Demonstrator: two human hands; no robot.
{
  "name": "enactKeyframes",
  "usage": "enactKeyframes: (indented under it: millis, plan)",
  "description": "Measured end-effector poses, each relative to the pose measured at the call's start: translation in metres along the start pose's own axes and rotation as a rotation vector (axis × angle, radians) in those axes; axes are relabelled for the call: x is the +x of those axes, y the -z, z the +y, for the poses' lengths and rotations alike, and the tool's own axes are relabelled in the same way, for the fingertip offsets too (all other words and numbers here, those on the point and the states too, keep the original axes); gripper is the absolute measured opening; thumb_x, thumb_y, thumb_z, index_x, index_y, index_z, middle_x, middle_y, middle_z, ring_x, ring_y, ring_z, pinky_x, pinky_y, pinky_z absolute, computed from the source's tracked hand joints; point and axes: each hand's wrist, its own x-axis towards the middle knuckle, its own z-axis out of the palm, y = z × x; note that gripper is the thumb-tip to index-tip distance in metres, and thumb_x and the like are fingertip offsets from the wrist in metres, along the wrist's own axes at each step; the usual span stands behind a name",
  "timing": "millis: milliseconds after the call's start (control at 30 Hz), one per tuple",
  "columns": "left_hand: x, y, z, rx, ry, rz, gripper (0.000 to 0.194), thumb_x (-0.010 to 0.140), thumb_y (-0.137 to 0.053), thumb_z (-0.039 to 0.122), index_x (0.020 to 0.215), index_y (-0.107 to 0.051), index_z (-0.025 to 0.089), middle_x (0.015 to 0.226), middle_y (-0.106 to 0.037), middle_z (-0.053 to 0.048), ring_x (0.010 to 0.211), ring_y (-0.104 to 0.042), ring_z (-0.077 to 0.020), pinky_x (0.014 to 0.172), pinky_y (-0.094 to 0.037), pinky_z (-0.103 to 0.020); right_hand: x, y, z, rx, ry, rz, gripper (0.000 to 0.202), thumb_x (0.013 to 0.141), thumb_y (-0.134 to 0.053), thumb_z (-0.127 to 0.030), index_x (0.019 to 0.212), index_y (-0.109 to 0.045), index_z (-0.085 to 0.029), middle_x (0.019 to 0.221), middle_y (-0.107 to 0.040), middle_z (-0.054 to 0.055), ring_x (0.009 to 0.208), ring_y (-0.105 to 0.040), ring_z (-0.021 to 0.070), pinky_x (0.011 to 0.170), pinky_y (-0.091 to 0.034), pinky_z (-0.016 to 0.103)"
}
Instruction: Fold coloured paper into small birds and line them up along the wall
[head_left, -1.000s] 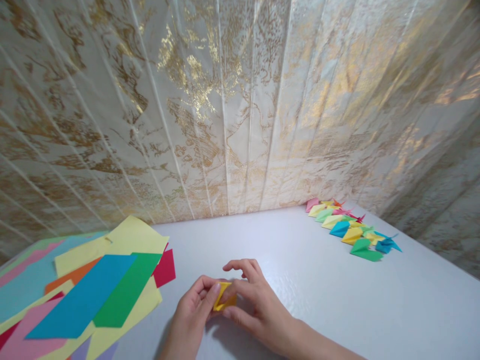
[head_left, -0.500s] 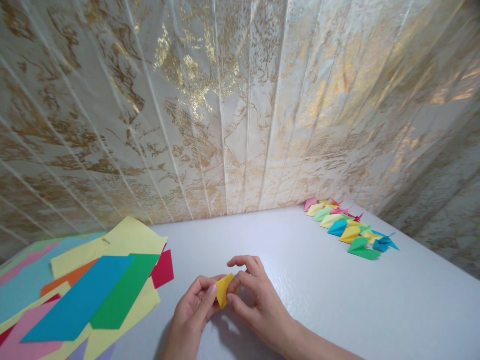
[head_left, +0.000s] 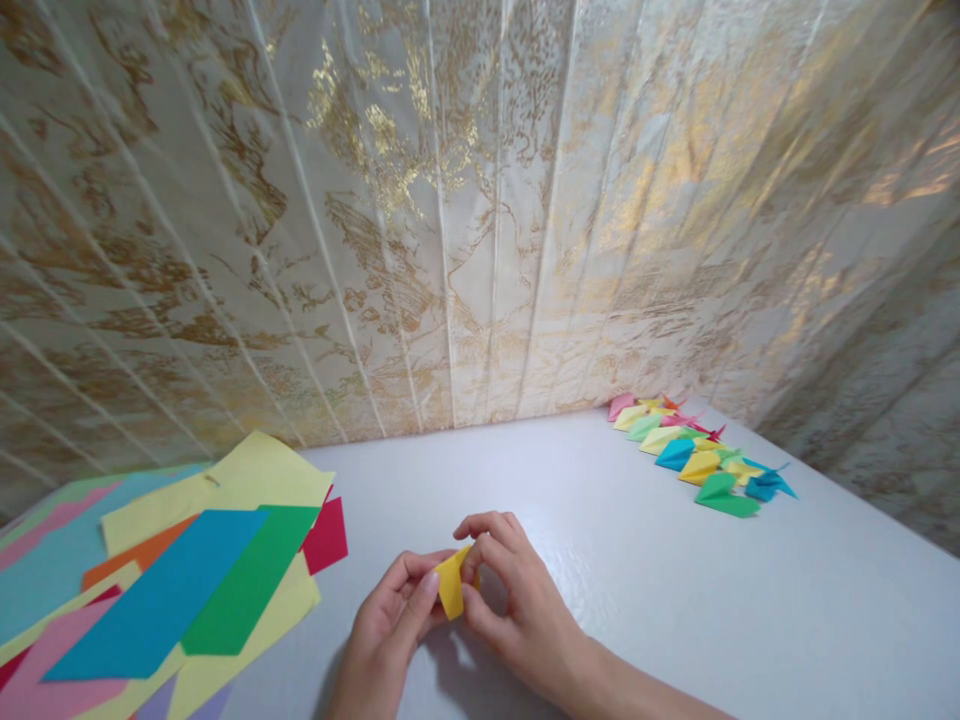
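A small folded piece of yellow paper (head_left: 451, 584) is held between my two hands, just above the white table. My left hand (head_left: 397, 620) pinches its left side, the thumb lying on the front face. On the other side, my right hand (head_left: 517, 605) grips the right edge between thumb and index finger, with the other fingers curled above. The right part of the paper is hidden behind my right fingers.
Loose sheets of coloured paper lie at the left, a blue sheet (head_left: 161, 590) and a green sheet (head_left: 251, 580) on top. Several folded paper figures, among them a green one (head_left: 724, 497), stand in rows at the back right. A gold-patterned curtain (head_left: 450, 220) hangs behind the table (head_left: 570, 480).
The yellow paper has turned slightly and shifted a little to the right, showing a wider face. Both hands keep their hold; my right fingers have moved slightly on its edge.
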Motion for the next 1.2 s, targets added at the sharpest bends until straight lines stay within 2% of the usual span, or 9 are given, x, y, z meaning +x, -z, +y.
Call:
enactKeyframes:
  millis: [200, 300, 500, 667, 733, 833, 900, 1067, 1200]
  plan:
    - [-0.004, -0.006, 0.005, -0.019, 0.024, -0.06, 0.035, 0.082, -0.075, 0.052, 0.096, -0.067, 0.02, 0.109, -0.072, -0.006, 0.095, -0.068, -0.0215, 0.081, -0.053, -0.027, 0.002, 0.003, 0.0, 0.063, -0.012, -0.024, 0.017, 0.086, -0.054, -0.006, 0.086, -0.052, -0.023, 0.108, -0.06, 0.005, 0.102, -0.056, 0.0196, 0.09, -0.045, 0.032]
    - [-0.005, -0.009, 0.007, -0.052, 0.021, -0.1, 0.036, 0.081, -0.077, 0.05, 0.099, -0.067, 0.02, 0.108, -0.072, -0.007, 0.102, -0.067, -0.024, 0.088, -0.053, -0.031, 0.003, 0.003, 0.002, 0.146, -0.038, -0.014, 0.014, 0.088, -0.052, -0.008, 0.085, -0.052, -0.022, 0.096, -0.06, 0.003, 0.092, -0.057, 0.0176, 0.084, -0.045, 0.029]
    - [0.001, -0.001, -0.002, 0.035, 0.014, -0.082, 0.042, 0.078, -0.08, 0.049, 0.105, -0.065, 0.02, 0.107, -0.073, -0.008, 0.102, -0.068, -0.0236, 0.09, -0.054, -0.032, 0.0, 0.0, 0.007, 0.309, -0.204, 0.017, 0.011, 0.089, -0.054, -0.016, 0.099, -0.056, -0.021, 0.085, -0.058, 0.0, 0.076, -0.052, 0.0148, 0.072, -0.044, 0.027]
    - [0.003, 0.0, 0.0, 0.196, -0.008, 0.026, 0.051, 0.072, -0.08, 0.057, 0.103, -0.067, 0.018, 0.097, -0.074, -0.01, 0.084, -0.07, -0.0238, 0.069, -0.056, -0.028, 0.005, 0.001, 0.01, 0.651, -0.322, 0.094, 0.016, 0.086, -0.068, -0.032, 0.092, -0.058, -0.021, 0.084, -0.058, 0.0, 0.075, -0.054, 0.0151, 0.069, -0.045, 0.028]
    - [0.004, -0.003, 0.004, 0.225, -0.057, 0.102, 0.053, 0.069, -0.081, 0.057, 0.102, -0.068, 0.018, 0.094, -0.074, -0.009, 0.085, -0.07, -0.0244, 0.069, -0.055, -0.028, 0.007, 0.002, 0.01, 0.745, -0.367, 0.093, 0.022, 0.083, -0.072, -0.036, 0.09, -0.058, -0.021, 0.083, -0.058, 0.0, 0.072, -0.054, 0.0147, 0.068, -0.044, 0.028]
    - [0.005, -0.005, 0.008, 0.247, -0.152, 0.226, 0.051, 0.066, -0.083, 0.056, 0.098, -0.068, 0.019, 0.09, -0.073, -0.007, 0.088, -0.07, -0.0252, 0.075, -0.055, -0.029, 0.008, 0.002, 0.01, 0.752, -0.433, 0.015, 0.022, 0.081, -0.074, -0.036, 0.088, -0.059, -0.021, 0.079, -0.06, 0.0, 0.071, -0.056, 0.0152, 0.069, -0.044, 0.029]
    - [0.006, -0.003, 0.008, 0.289, -0.183, 0.246, 0.045, 0.067, -0.082, 0.057, 0.089, -0.068, 0.02, 0.085, -0.071, -0.005, 0.083, -0.068, -0.0234, 0.074, -0.054, -0.027, 0.007, 0.002, 0.008, 0.663, -0.441, -0.039, 0.019, 0.081, -0.073, -0.034, 0.088, -0.062, -0.021, 0.079, -0.062, 0.0, 0.072, -0.056, 0.0154, 0.071, -0.043, 0.029]
    - [0.006, 0.005, 0.005, 0.418, -0.201, 0.07, 0.036, 0.079, -0.073, 0.056, 0.079, -0.066, 0.021, 0.076, -0.065, -0.001, 0.076, -0.062, -0.0199, 0.071, -0.049, -0.024, 0.003, 0.002, 0.006, 0.435, -0.393, -0.053, 0.019, 0.084, -0.071, -0.037, 0.087, -0.069, -0.019, 0.08, -0.063, 0.001, 0.072, -0.051, 0.0151, 0.069, -0.04, 0.029]
    - [0.003, 0.004, 0.006, 0.521, -0.206, 0.003, 0.032, 0.086, -0.066, 0.054, 0.082, -0.067, 0.022, 0.078, -0.064, -0.001, 0.077, -0.06, -0.0202, 0.073, -0.047, -0.024, 0.003, 0.0, 0.011, 0.522, -0.455, -0.019, 0.034, 0.083, -0.074, -0.049, 0.074, -0.068, -0.017, 0.069, -0.061, 0.001, 0.065, -0.048, 0.0146, 0.066, -0.038, 0.03]
